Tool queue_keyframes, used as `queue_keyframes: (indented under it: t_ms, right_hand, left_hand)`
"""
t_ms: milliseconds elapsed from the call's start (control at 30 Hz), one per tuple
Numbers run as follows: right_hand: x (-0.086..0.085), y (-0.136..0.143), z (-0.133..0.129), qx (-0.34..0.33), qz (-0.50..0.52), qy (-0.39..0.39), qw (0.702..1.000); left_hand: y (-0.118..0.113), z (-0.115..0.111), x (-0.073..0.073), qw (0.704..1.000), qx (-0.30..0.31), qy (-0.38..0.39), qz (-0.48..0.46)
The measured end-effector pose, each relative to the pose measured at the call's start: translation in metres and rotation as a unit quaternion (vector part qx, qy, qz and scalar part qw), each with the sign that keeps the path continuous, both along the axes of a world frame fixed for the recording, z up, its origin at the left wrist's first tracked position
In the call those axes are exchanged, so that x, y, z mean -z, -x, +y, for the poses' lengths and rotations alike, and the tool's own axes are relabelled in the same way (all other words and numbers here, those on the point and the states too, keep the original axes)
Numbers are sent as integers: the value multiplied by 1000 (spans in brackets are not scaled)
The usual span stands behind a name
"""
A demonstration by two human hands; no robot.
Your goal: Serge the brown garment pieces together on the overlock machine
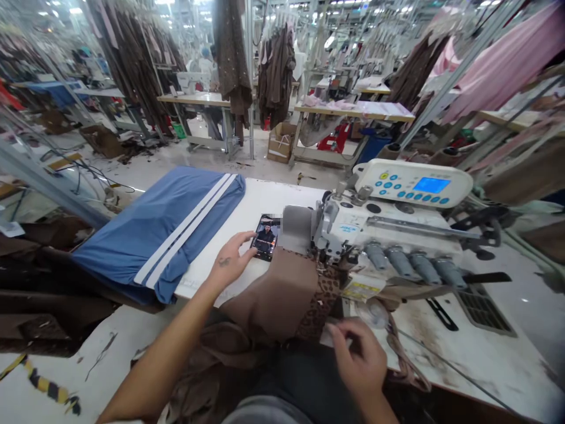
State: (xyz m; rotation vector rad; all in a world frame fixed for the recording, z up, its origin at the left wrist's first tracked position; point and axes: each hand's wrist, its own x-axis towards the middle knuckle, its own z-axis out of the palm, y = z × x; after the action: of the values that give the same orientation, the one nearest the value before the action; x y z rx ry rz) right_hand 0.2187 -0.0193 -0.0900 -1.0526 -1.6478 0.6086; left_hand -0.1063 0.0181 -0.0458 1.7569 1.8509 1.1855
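Observation:
A phone (266, 238) with a lit screen showing a person is on the white table, beside the grey plate of the sewing machine (353, 221). My left hand (232, 259) reaches to its left edge, thumb and forefinger apart and touching it. Brown fabric (289, 288) with a leopard-print strip (318, 300) runs from under the presser area down to my lap. Low on the right, my right hand (362, 356) is closed, with thumb and finger pinching a small pale piece (327, 335) beside the strip's lower end. What that piece is I cannot make out.
A folded blue garment with white stripes (172, 224) covers the left part of the table (282, 191). The machine's control panel (415, 184) is lit. Grey knobs (399, 262) project towards me. Beyond stand other worktables, a cardboard box (281, 142) and racks of hanging garments.

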Motion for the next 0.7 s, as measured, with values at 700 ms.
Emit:
queue_keyframes:
  t_ms: [700]
  right_hand:
    - [-21,61,-15,-161,44,229,959]
  left_hand:
    - [-80,12,-52,982,183,-44,-19]
